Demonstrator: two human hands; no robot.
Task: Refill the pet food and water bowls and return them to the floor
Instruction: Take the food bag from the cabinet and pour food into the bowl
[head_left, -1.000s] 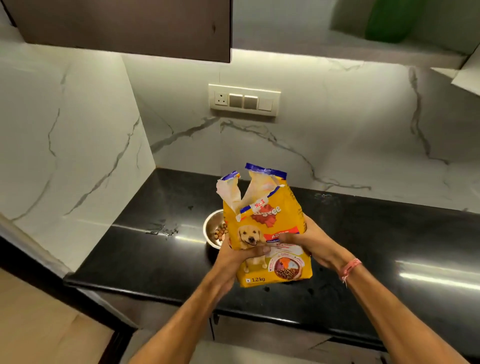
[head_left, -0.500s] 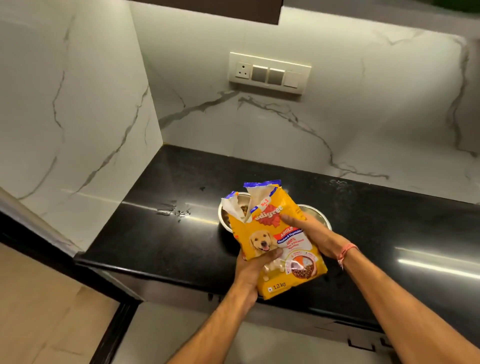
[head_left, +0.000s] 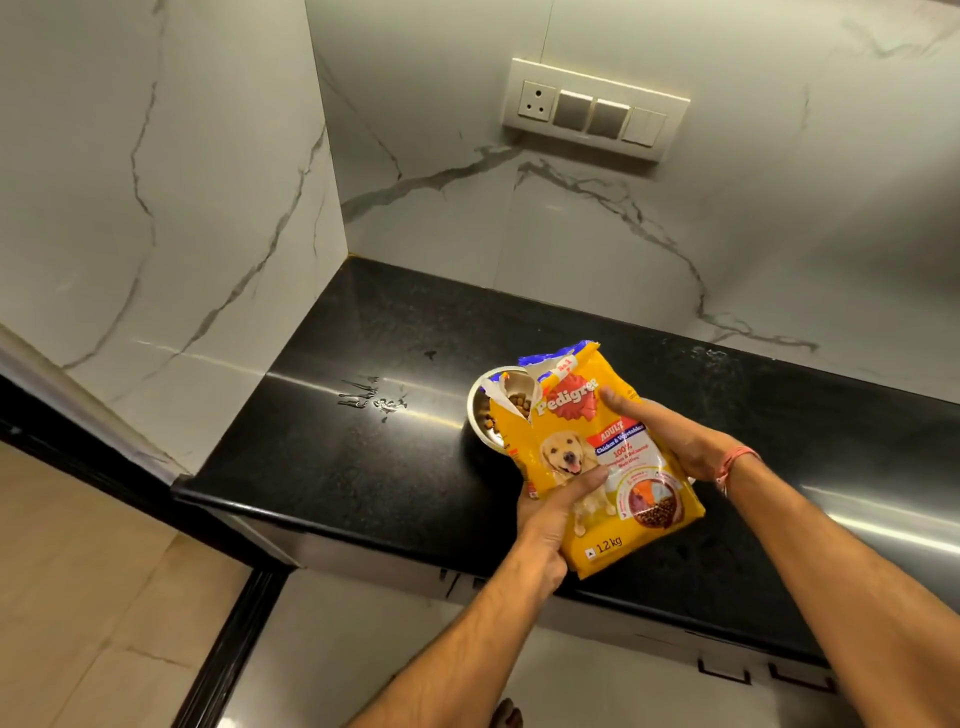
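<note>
Head view: I hold the Pedigree dog food bag (head_left: 592, 462) tilted over the steel food bowl (head_left: 491, 410) on the black countertop (head_left: 363, 457); my left hand (head_left: 553, 506) grips its lower edge, my right hand (head_left: 670, 441) clasps its side. Kibble (head_left: 519, 401) shows at the torn mouth, which only partly overlaps the rim. Risk, as I judge it: kibble scatters onto the counter, or a sudden surge overfills. I cannot see a water bowl.

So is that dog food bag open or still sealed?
Open: the dog food bag has a torn top corner, with kibble showing at the gap above the steel bowl.
</note>
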